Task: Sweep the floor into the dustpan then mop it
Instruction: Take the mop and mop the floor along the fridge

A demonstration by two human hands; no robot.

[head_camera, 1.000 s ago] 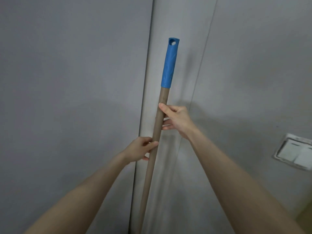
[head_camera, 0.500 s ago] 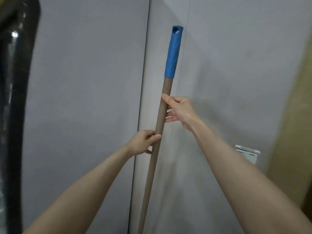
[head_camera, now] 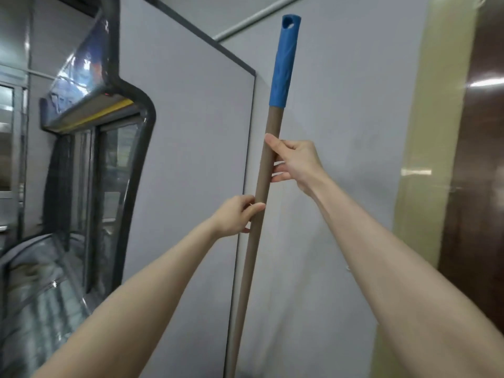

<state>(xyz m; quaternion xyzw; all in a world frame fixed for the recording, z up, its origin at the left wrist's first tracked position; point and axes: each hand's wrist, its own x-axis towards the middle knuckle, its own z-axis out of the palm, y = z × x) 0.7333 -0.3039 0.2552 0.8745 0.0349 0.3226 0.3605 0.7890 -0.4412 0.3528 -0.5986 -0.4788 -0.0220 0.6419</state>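
A long brown handle (head_camera: 249, 257) with a blue plastic end cap (head_camera: 283, 61) stands nearly upright in front of me, tilted slightly to the right at the top. My right hand (head_camera: 296, 162) grips the handle below the blue cap. Lower down, my left hand (head_camera: 236, 215) is closed around the same handle. The handle's lower end runs out of view at the bottom, so its head is hidden. No dustpan or floor is in view.
A grey panel (head_camera: 188, 159) with a dark edge stands just behind the handle, next to a grey wall (head_camera: 341, 132). A glass-fronted display cabinet (head_camera: 90, 165) is on the left. A yellowish door frame (head_camera: 436, 132) and a dark brown door (head_camera: 482, 186) are on the right.
The view has swung left and upward, bringing the display cabinet and the door into sight. Both hands keep the same grip on the handle.
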